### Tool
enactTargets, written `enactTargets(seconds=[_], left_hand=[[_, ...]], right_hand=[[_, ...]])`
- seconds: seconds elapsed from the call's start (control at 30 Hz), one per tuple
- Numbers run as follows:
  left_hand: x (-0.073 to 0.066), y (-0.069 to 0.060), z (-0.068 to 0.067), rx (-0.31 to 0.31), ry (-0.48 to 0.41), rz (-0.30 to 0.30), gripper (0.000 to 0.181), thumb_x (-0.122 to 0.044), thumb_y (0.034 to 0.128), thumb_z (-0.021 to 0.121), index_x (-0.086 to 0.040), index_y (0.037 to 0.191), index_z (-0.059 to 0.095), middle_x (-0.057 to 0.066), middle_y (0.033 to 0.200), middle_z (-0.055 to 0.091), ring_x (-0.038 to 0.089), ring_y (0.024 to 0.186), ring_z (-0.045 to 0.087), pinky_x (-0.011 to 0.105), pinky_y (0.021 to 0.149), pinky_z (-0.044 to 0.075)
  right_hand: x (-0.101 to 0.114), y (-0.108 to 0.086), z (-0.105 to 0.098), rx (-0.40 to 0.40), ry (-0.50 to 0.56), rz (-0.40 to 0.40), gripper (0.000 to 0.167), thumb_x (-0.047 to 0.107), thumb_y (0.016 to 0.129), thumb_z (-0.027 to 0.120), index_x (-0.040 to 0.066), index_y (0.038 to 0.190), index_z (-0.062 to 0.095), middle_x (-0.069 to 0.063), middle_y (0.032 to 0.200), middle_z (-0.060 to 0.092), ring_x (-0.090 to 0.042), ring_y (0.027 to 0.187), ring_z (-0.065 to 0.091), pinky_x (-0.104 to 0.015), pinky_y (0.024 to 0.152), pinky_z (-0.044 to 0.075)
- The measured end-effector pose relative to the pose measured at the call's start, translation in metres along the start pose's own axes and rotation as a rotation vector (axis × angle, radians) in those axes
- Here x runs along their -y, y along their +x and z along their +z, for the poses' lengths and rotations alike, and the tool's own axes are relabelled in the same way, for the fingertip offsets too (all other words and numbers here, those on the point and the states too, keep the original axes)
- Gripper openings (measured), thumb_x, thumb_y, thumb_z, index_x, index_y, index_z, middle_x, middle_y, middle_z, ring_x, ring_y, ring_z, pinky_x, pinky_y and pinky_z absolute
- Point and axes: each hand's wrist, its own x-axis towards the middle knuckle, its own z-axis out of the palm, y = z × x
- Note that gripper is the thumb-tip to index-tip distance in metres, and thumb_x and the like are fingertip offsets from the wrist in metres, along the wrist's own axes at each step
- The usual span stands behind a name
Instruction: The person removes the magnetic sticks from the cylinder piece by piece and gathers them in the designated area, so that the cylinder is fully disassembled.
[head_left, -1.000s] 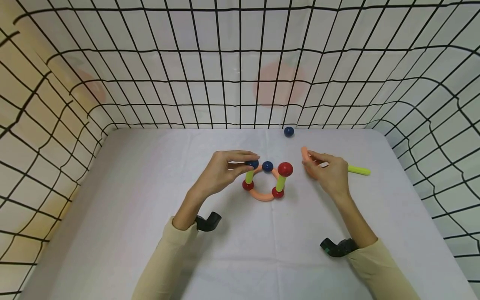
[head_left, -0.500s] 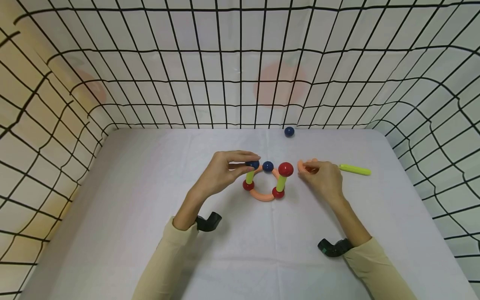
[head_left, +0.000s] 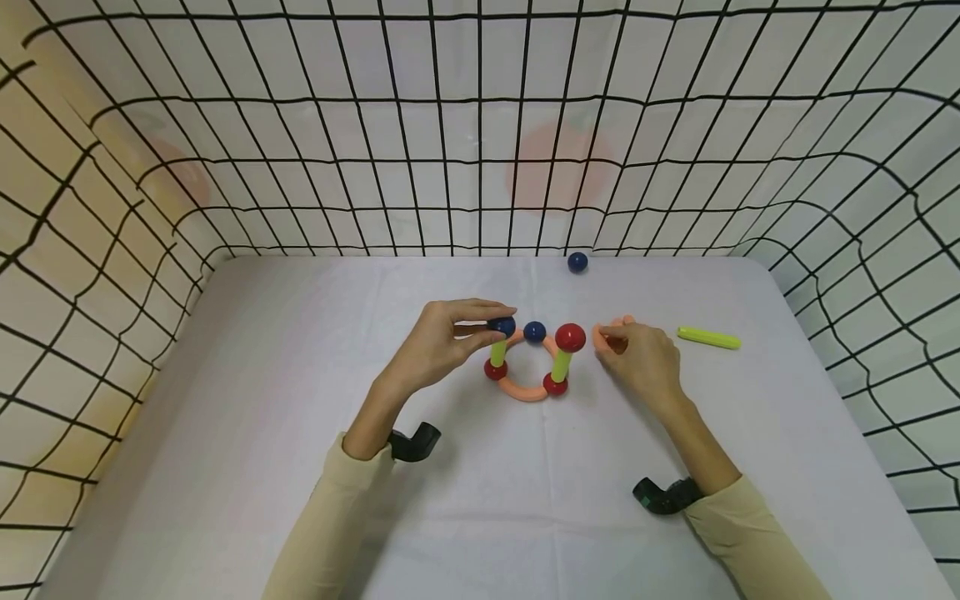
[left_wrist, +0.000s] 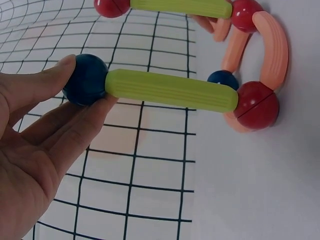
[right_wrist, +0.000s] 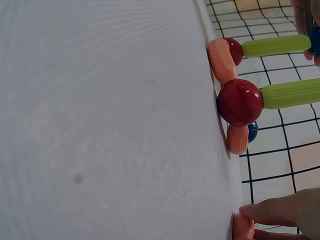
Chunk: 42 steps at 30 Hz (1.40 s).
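My left hand (head_left: 442, 346) pinches a blue ball (left_wrist: 84, 80) between thumb and fingers. That ball tops an upright lime-green rod (left_wrist: 170, 91), whose foot meets a red ball (left_wrist: 257, 105) in a ring of curved orange sticks (head_left: 522, 392). Another green rod (head_left: 561, 367) stands at the ring's right, capped by a red ball (head_left: 571, 337). At the ring's back sits a blue ball (head_left: 535, 332). Right of the ring, my right hand (head_left: 643, 360) pinches a curved orange stick (right_wrist: 243, 227) low at the tabletop; the fingers hide part of it.
A loose lime-green rod (head_left: 708, 337) lies right of my right hand. One more blue ball (head_left: 577, 262) rests near the table's back edge. Black wire mesh (head_left: 480, 133) rises behind and along both sides of the white-covered table (head_left: 247, 467).
My right hand has turned and shifted slightly left, bringing the curved orange stick down from a raised tilt towards the table. My left hand keeps its hold on the blue ball.
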Motion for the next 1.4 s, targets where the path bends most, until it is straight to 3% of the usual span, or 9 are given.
enactTargets(seconds=[0.2, 0.43, 0.6, 0.73, 0.93, 1.07, 1.17, 1.27, 1.4], left_hand=[[0.0, 0.0, 0.0, 0.003, 0.007, -0.002, 0.037, -0.003, 0.0914, 0.076, -0.006, 0.128, 0.074, 0.01, 0.134, 0.071, 0.025, 0.123, 0.069, 0.04, 0.102, 0.058], [0.0, 0.0, 0.0, -0.003, 0.004, -0.01, 0.04, 0.001, 0.0898, 0.077, -0.006, 0.129, 0.073, 0.011, 0.133, 0.071, 0.027, 0.124, 0.069, 0.044, 0.102, 0.057], [0.001, 0.0, 0.002, -0.006, -0.006, -0.01, 0.04, 0.001, 0.089, 0.078, -0.006, 0.128, 0.073, 0.011, 0.133, 0.071, 0.027, 0.122, 0.069, 0.045, 0.102, 0.057], [0.001, 0.001, 0.003, -0.011, -0.016, 0.001, 0.042, 0.001, 0.0882, 0.079, -0.006, 0.129, 0.073, 0.011, 0.131, 0.072, 0.027, 0.12, 0.07, 0.048, 0.102, 0.058], [0.001, 0.001, 0.003, -0.02, -0.013, 0.007, 0.042, 0.0, 0.0881, 0.079, -0.007, 0.129, 0.073, 0.011, 0.129, 0.073, 0.026, 0.119, 0.07, 0.049, 0.101, 0.058], [0.003, 0.002, 0.003, -0.023, -0.018, 0.008, 0.043, 0.001, 0.0878, 0.08, -0.006, 0.129, 0.073, 0.012, 0.129, 0.073, 0.027, 0.118, 0.071, 0.05, 0.101, 0.058], [0.004, 0.002, 0.003, -0.023, -0.025, 0.016, 0.045, 0.002, 0.0873, 0.079, -0.004, 0.131, 0.071, 0.014, 0.13, 0.073, 0.028, 0.118, 0.071, 0.05, 0.1, 0.058], [0.006, 0.003, 0.002, -0.018, -0.029, 0.021, 0.047, 0.003, 0.0874, 0.079, -0.002, 0.133, 0.069, 0.015, 0.131, 0.072, 0.03, 0.117, 0.072, 0.049, 0.1, 0.059], [0.008, 0.003, 0.003, -0.006, -0.036, 0.018, 0.046, 0.004, 0.0882, 0.078, 0.001, 0.133, 0.068, 0.017, 0.132, 0.071, 0.031, 0.117, 0.072, 0.046, 0.101, 0.059]], right_hand=[[0.002, 0.0, -0.001, 0.004, -0.034, 0.025, 0.031, 0.015, 0.089, 0.081, -0.002, 0.115, 0.077, -0.02, 0.086, 0.076, -0.032, 0.075, 0.067, -0.026, 0.051, 0.038], [0.002, -0.001, -0.001, 0.0, -0.026, 0.034, 0.025, 0.017, 0.089, 0.081, -0.005, 0.102, 0.079, -0.02, 0.085, 0.076, -0.032, 0.074, 0.067, -0.026, 0.052, 0.038], [0.005, -0.001, -0.007, 0.012, -0.012, 0.03, 0.028, 0.018, 0.091, 0.079, -0.003, 0.11, 0.078, -0.019, 0.089, 0.077, -0.031, 0.077, 0.067, -0.027, 0.054, 0.04], [0.012, 0.002, -0.019, -0.05, 0.077, -0.005, 0.029, 0.014, 0.093, 0.074, 0.0, 0.118, 0.077, -0.019, 0.095, 0.077, -0.033, 0.08, 0.069, -0.024, 0.061, 0.043], [0.035, 0.004, -0.04, -0.196, 0.339, -0.112, 0.031, 0.006, 0.094, 0.074, 0.004, 0.124, 0.075, -0.017, 0.108, 0.077, -0.029, 0.095, 0.069, -0.008, 0.079, 0.045], [0.061, 0.003, -0.046, -0.23, 0.453, -0.22, 0.038, 0.003, 0.09, 0.078, 0.007, 0.128, 0.074, -0.013, 0.116, 0.076, -0.025, 0.107, 0.065, -0.028, 0.1, 0.043], [0.082, 0.002, -0.046, -0.2, 0.477, -0.333, 0.046, 0.001, 0.085, 0.083, 0.007, 0.129, 0.073, -0.013, 0.118, 0.075, -0.026, 0.112, 0.064, -0.037, 0.102, 0.04], [0.101, 0.003, -0.042, -0.144, 0.451, -0.448, 0.046, 0.004, 0.08, 0.088, 0.006, 0.124, 0.075, -0.013, 0.115, 0.075, -0.028, 0.111, 0.064, -0.038, 0.098, 0.038], [0.118, 0.006, -0.034, -0.073, 0.377, -0.517, 0.044, 0.01, 0.078, 0.091, 0.006, 0.12, 0.078, -0.011, 0.111, 0.075, -0.028, 0.105, 0.066, -0.041, 0.094, 0.038]])
